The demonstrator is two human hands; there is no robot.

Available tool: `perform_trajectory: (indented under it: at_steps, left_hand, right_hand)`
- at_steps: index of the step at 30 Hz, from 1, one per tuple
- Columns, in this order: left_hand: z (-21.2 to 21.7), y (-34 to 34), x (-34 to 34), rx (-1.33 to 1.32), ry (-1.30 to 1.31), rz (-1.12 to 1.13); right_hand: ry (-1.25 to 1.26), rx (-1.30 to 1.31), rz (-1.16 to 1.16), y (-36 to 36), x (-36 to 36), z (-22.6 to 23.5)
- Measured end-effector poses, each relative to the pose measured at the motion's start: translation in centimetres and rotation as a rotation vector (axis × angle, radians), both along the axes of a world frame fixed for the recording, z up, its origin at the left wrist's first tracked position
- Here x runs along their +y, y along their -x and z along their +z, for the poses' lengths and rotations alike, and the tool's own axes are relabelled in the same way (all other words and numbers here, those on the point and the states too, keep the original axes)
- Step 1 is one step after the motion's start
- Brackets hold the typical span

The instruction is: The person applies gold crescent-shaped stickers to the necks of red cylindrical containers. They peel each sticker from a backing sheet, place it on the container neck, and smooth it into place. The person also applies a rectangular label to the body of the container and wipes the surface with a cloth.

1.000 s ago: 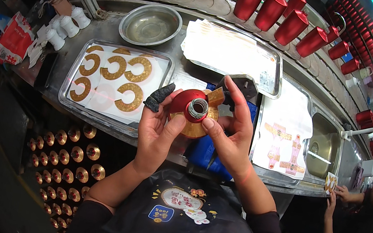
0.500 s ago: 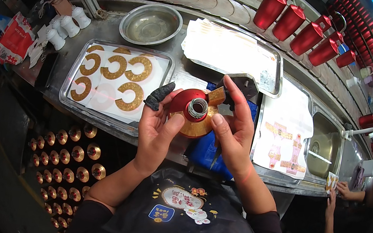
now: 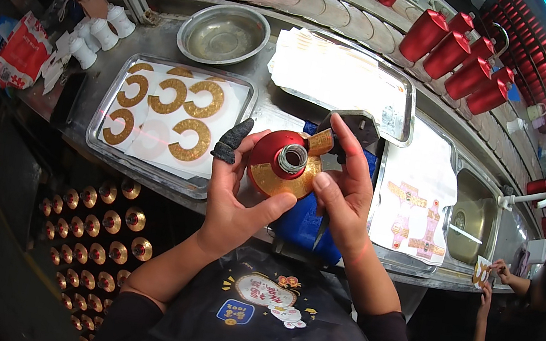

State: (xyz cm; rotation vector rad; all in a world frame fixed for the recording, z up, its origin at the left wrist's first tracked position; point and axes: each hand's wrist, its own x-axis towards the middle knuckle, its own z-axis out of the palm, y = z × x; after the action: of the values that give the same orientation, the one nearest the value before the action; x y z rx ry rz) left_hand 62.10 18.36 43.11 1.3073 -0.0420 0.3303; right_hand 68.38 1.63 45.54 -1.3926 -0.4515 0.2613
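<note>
Between my hands is a red bottle with its open threaded neck facing up at me. A gold C-shaped label lies around the near part of its shoulder, and one end stands up off the surface at the right. My left hand is closed around the bottle's left side, with its thumb pressed on the label at the front. Black wrapping covers one of its fingers. My right hand holds the right side, its thumb at the label's edge and its index finger stretched beside the raised end. The bottle's body is hidden below.
A tray of gold C-shaped labels stands left, a metal bowl behind it. Paper sheets fill another tray. A black fixture and blue padding lie beneath my hands. Red bottles line the conveyor. Another person's hands work right.
My left thumb has slid rightward along the label, and the bottle has tilted slightly. Bottles on the conveyor have shifted right. The other person's label sheet has moved a little.
</note>
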Motion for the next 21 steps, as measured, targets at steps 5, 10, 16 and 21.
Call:
perform_trajectory:
  at_steps: [5,10,16,21]
  left_hand:
    - [-0.11,-0.05,-0.44,-0.014,-0.055,0.02]
    - [-0.11,-0.04,-0.3,-0.025,-0.056,0.024]
    - [0.54,0.14,-0.24,0.076,0.285,-0.002]
    - [0.74,0.01,-0.01,0.034,0.241,-0.039]
  right_hand:
    - [0.016,-0.03,0.014,-0.1,-0.01,-0.07]
    - [-0.018,0.014,-0.014,-0.27,0.03,-0.09]
    - [0.029,-0.081,-0.019,-0.38,0.28,-0.03]
    - [0.014,-0.046,-0.04,-0.53,0.5,-0.3]
